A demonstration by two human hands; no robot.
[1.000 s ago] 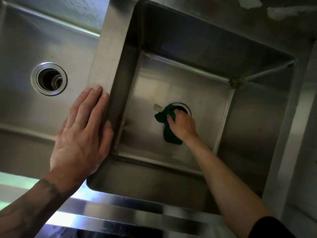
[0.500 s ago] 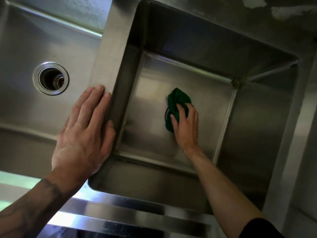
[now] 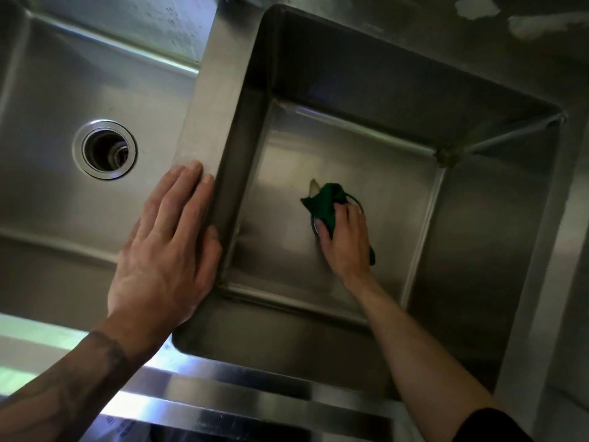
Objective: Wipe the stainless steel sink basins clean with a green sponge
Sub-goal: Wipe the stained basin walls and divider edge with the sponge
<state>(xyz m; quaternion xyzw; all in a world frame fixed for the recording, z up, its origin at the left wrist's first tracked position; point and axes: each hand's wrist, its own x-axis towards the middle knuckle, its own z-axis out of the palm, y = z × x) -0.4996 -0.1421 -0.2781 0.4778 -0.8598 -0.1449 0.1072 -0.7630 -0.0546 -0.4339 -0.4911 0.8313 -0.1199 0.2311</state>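
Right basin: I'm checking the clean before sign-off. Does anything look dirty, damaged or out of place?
Yes. Brownish grime clings in the far right floor corner of the right basin, and a pale scrap lies beside the green sponge by the drain.

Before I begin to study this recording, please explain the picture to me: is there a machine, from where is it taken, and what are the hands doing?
There is no machine here: you see a person's two bare hands. The picture comes from one wide-angle camera worn on the person's head, which looks forward and down, so the arms enter from the bottom edge. Below lie two stainless steel sink basins side by side. The left basin shows a round open drain. The left hand rests flat, fingers straight, on the steel divider rim between the basins and holds nothing. The right hand reaches down to the floor of the deep right basin and grips a crumpled dark green sponge over that basin's drain, which is mostly hidden beneath it.
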